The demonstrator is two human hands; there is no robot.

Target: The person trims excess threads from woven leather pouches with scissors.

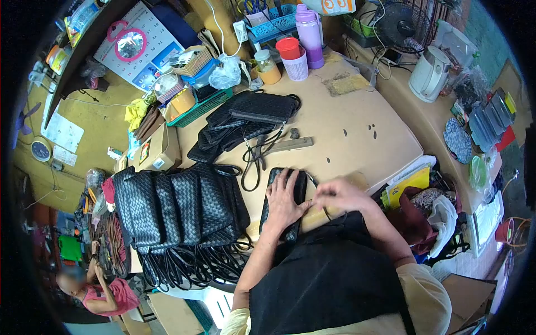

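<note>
A black woven wristlet pouch [300, 192] lies on the table directly in front of me. My left hand [285, 204] rests flat on it with the fingers spread. Just right of the pouch is my right hand [340, 194], slightly blurred, its fingers curled together over a thin black strap [312, 179]. The fingertips partly hide this strap. Left of my hands, several black woven pouches [178, 206] are stacked in an overlapping row, their straps [190, 265] hanging over the table edge. More black pouches [251, 109] are piled farther back.
Behind the pouch lie a wooden stick [290, 145] and a dark-handled tool [258, 153]. A purple bottle [309, 36] and a red-lidded cup [289, 50] stand at the back. A cloth-filled bag [416, 215] sits at right. Another person [109, 293] is at lower left.
</note>
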